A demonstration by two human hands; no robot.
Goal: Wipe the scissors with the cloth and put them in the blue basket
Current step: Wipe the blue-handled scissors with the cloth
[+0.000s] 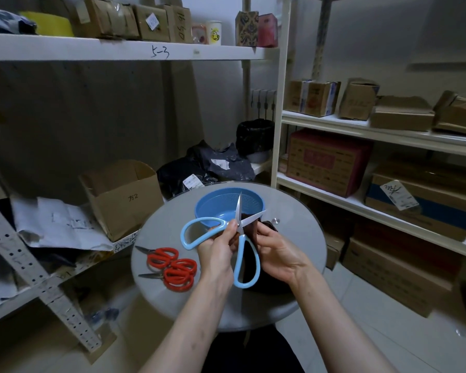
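I hold blue-handled scissors (197, 229) above a round grey table (293, 232), blades spread apart and pointing up. My left hand (216, 247) grips them near the pivot, by the left handle loop. My right hand (276, 253) holds a dark cloth (249, 261) against the right-hand blade. The cloth hangs down behind the lower handle loop, partly hidden by my right hand. The blue basket (215, 204) sits on the table just behind the scissors, and I see nothing inside it.
Three pairs of red-handled scissors (176, 269) lie on the table's left side. White shelves (119, 49) with cardboard boxes (121, 196) stand to the left. More shelves with boxes (326, 162) stand to the right. Dark bags (207, 168) lie behind the table.
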